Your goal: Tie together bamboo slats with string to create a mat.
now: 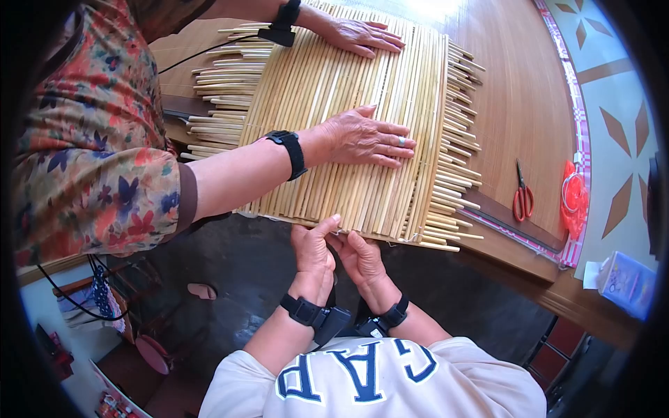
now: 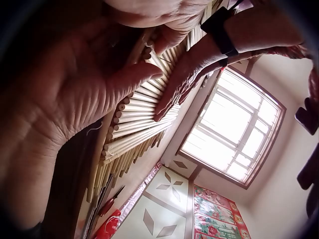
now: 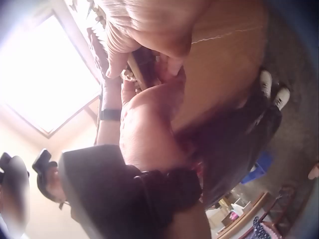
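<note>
A mat of pale wooden sticks lies on a table, stick ends towards me. Along its near edge my left hand grips the edge, thumb on top and fingers tucked below. Right beside it, my right hand pinches the same edge with its thumb over the stick ends. The curled fingers of both hands are mostly hidden under the edge. Thin white string shows along that border. Another person's ringed hand presses flat on the mat's middle, and their other hand rests farther back.
Loose stick ends jut out from both sides of the mat. On the wooden table to the right are red-handled scissors and a red plastic bag. A tissue pack sits near the right corner. The other person's arm crosses from the left.
</note>
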The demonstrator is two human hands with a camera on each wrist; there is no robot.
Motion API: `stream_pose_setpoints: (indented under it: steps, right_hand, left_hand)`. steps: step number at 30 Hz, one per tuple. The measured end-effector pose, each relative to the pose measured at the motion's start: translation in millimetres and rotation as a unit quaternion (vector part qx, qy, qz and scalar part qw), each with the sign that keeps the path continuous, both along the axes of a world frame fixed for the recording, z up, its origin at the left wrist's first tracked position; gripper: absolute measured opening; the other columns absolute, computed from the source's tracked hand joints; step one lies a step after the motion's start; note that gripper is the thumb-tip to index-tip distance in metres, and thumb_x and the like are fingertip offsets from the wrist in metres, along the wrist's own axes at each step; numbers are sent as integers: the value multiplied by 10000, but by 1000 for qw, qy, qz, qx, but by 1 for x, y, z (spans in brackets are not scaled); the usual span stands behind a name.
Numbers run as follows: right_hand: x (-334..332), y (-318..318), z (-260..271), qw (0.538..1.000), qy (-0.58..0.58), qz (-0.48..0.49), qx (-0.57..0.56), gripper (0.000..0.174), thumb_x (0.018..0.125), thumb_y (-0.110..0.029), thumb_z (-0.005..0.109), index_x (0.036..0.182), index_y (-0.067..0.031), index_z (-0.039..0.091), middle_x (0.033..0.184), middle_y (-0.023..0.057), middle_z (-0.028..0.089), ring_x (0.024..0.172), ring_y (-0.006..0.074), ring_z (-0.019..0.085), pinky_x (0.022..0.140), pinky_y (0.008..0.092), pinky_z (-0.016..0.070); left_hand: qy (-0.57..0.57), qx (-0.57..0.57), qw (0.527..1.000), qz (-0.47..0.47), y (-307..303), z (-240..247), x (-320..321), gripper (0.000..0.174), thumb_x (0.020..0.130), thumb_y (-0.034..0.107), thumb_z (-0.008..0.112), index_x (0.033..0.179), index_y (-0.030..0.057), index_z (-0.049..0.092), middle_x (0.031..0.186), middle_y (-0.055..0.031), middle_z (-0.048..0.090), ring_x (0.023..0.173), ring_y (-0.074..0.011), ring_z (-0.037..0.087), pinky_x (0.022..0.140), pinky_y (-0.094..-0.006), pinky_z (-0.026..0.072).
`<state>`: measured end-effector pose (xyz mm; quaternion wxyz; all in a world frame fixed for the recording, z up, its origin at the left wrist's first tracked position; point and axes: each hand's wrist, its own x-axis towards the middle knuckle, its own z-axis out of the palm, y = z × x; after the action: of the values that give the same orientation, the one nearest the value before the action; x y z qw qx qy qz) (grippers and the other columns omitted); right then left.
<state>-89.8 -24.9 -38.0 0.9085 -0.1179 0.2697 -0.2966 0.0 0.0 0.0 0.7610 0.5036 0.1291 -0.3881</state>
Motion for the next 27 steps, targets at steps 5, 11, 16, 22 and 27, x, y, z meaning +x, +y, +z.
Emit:
stream_pose_setpoints:
  steps: [5, 11, 16, 22, 27]
  right_hand:
    - [22, -3, 15, 994, 21, -95, 42, 455, 778, -80, 627, 1189, -61, 433, 1127, 58, 521, 1032, 205, 508, 892, 360, 415]
    - [18, -2, 11, 996, 43, -75, 33, 468, 786, -122, 628, 1205, -86, 422, 1141, 54, 511, 1037, 189, 498, 859, 360, 421]
    - [17, -3, 11, 998, 4, -50, 47, 421, 790, -91, 620, 1176, -94, 453, 1105, 46, 527, 1010, 178, 511, 843, 341, 428]
    - [20, -1, 11, 995, 13, -101, 23, 402, 790, -73, 612, 1163, -83, 462, 1113, 46, 524, 1032, 181, 498, 892, 348, 396]
    - [23, -1, 14, 992, 5, -113, 46, 433, 797, -64, 603, 1195, -82, 433, 1146, 51, 504, 1068, 187, 476, 933, 356, 364]
  left_hand:
    - [-8, 8, 1000, 25, 3, 0, 1, 525, 587, -99, 641, 1081, 15, 504, 1010, -54, 557, 918, -170, 537, 823, -276, 424]
    - [-18, 14, 1000, 14, 4, 3, 3, 565, 584, -87, 639, 1116, 14, 478, 1019, -58, 547, 944, -176, 524, 838, -282, 416]
    - [0, 27, 1000, 3, 5, 5, 2, 572, 583, -81, 637, 1122, 19, 473, 1021, -58, 547, 938, -179, 527, 839, -288, 419]
    - [-29, 6, 999, 32, 3, -2, -3, 603, 591, -88, 634, 1152, 33, 451, 1072, -53, 525, 986, -184, 507, 886, -296, 397]
    - [-28, -4, 999, 33, 3, -1, -3, 613, 596, -91, 635, 1164, 37, 442, 1082, -52, 521, 1005, -189, 497, 904, -299, 382]
